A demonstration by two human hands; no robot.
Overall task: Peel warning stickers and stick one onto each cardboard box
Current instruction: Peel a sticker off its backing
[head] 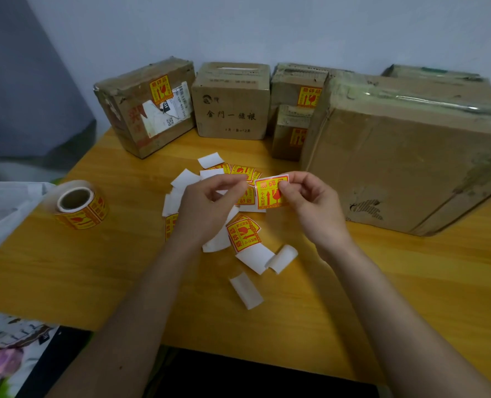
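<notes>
Two hands are holding one yellow warning sticker [270, 193] above the wooden table [94, 268]. The right hand [313, 208] is pinching the sticker's right edge between thumb and curled fingers. The left hand [206, 205] is reaching in with fingertips at the sticker's upper left corner; whether those fingertips are actually gripping it cannot be determined. Below the hands, loose stickers [242, 234] and white backing papers [245, 290] are lying scattered on the table. A sticker roll [80, 205] is standing on the table to the left, well apart from the hands. Cardboard boxes are lining the wall: the left box [146, 107] is carrying a sticker on its face, the middle box [231, 101] is showing none, and the large box [411, 162] is sitting just right of the hands.
</notes>
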